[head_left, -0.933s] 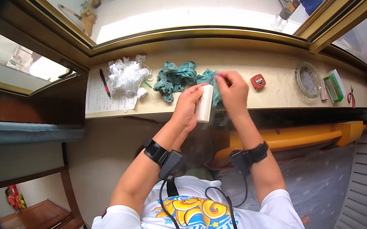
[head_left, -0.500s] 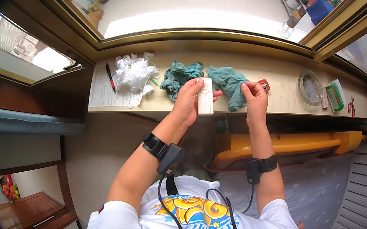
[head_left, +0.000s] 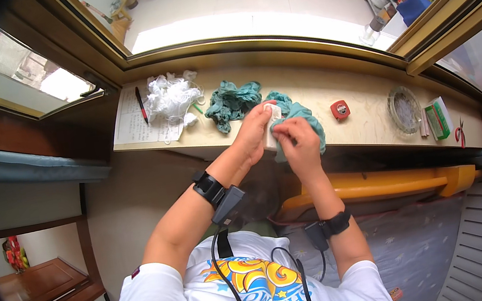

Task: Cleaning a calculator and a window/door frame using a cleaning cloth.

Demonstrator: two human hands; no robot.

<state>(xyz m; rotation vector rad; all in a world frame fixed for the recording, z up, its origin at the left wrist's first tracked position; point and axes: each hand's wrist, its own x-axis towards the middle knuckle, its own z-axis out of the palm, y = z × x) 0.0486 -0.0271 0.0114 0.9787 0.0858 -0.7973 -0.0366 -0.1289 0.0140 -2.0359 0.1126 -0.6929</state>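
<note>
My left hand (head_left: 253, 133) grips a small pale block-shaped object (head_left: 270, 122) over the front edge of a long beige window ledge (head_left: 363, 125). My right hand (head_left: 299, 144) presses a teal cloth (head_left: 305, 116) against that object, its fingers closed on the cloth. A second crumpled teal cloth (head_left: 232, 102) lies on the ledge just beyond my left hand.
On the ledge lie a heap of crumpled white plastic (head_left: 171, 96), a paper sheet (head_left: 135, 125) with a pen (head_left: 138, 96), a small red object (head_left: 340, 110), a round glass dish (head_left: 403, 110), a green-and-white box (head_left: 439, 118) and red scissors (head_left: 458, 133). A yellow bar (head_left: 385, 184) runs below.
My right hand came back left with the teal cloth and now meets the pale object in my left hand. The view has shifted slightly.
</note>
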